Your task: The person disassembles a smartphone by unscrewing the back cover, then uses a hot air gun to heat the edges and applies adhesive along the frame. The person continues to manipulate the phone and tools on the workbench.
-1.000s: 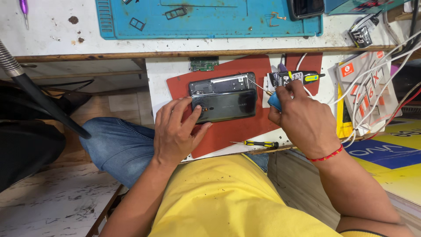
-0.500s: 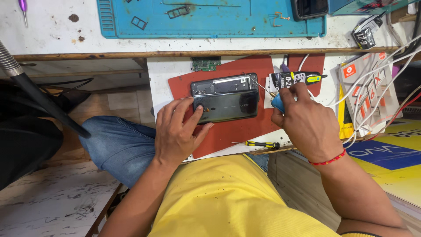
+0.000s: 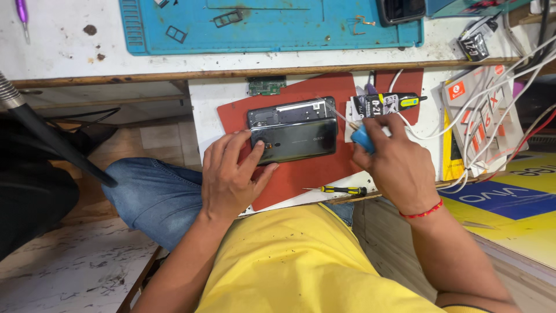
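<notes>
A small white pull-out worktop (image 3: 211,95) carried a red rubber mat (image 3: 301,174), below a bench with a blue repair mat (image 3: 272,29). On the red mat's middle lay the dark opened smartphone (image 3: 295,134), long axis along the worktop's front edge. The left hand (image 3: 231,174) pressed spread fingers on its near-left corner; the right hand (image 3: 394,162) pinched a blue-handled tool (image 3: 362,138) at its right end.

The person wears a bright yellow short-sleeved shirt (image 3: 307,266), smooth and plain, filling the near middle of the view. Blue denim jeans (image 3: 153,194) cover the leg at the left, faded and creased at the knee. A thin red thread bracelet (image 3: 423,211) circles the wrist at the right. Both forearms are bare.
</notes>
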